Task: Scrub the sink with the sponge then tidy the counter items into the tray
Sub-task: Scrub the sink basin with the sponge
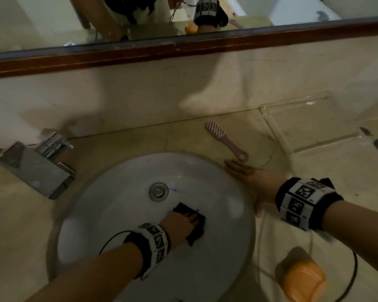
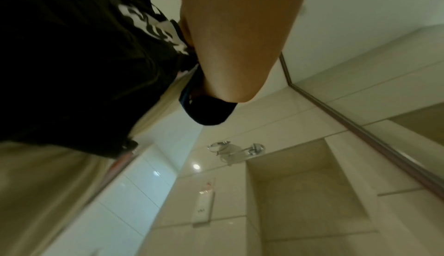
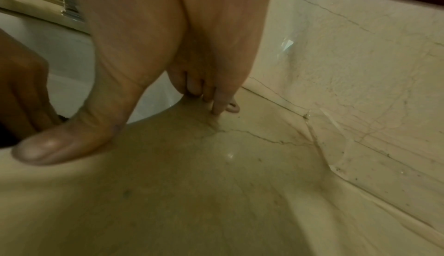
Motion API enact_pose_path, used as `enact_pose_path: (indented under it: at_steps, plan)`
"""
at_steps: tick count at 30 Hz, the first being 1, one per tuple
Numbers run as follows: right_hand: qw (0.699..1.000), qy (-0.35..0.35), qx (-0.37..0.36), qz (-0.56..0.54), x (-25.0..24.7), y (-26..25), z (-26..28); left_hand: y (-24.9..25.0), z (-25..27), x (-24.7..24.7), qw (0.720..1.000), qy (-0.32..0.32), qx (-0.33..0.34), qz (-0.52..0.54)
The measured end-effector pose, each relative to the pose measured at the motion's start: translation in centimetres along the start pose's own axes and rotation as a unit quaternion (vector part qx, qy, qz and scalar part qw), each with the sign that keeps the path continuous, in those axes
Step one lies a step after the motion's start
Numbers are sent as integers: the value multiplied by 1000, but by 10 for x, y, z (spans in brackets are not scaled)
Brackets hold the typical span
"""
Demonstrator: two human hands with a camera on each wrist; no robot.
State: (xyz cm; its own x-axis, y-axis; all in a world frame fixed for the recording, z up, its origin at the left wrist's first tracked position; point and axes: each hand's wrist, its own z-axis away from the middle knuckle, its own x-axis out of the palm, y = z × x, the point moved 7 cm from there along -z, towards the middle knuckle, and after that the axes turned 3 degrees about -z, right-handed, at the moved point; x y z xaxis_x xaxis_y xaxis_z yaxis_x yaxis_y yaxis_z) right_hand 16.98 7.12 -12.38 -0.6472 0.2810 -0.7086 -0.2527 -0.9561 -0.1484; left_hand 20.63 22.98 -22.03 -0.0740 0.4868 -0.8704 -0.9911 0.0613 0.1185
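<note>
Sponge at work in the basin

Down in the white sink the left hand presses the dark sponge just below the drain, fingers laid across it; the right hand lies flat on the counter at the rim, fingers straight, near the pink brush; the clear tray sits beyond.

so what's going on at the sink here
A person is scrubbing the round white sink: the left hand presses a dark sponge against its basin. The right hand rests flat on the beige stone counter at the rim. The pink plastic comb and orange block lie on the counter; the clear tray holds neither.
</note>
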Motion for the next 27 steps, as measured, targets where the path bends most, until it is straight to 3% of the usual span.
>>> enact_pose_path:
  at_steps: [3,5,7,10,13,16,20,22,27]
  plan:
    - [1000,-15,4,27,0,-4,1,35,16,-3,996,-11,81,-27]
    - [999,-18,8,49,0,-4,1,65,27,-16,992,47,112,33]
    - [998,-18,15,52,1,-3,1,85,27,-10,987,87,137,21]
    - [998,-14,19,51,-1,-1,1,87,17,4,987,83,135,5]
    - [998,-12,18,54,0,-3,1,66,11,29,995,9,103,-9]
    - [999,-8,12,39,1,-2,1,35,1,34,999,44,-18,18]
    - [999,-4,9,31,0,-1,1,-4,-15,26,992,74,-58,-81]
    - [999,-3,7,33,1,-1,1,-26,-13,8,988,124,-86,-24]
    - [999,-2,8,37,2,0,0,14,-2,-31,978,210,9,-1]
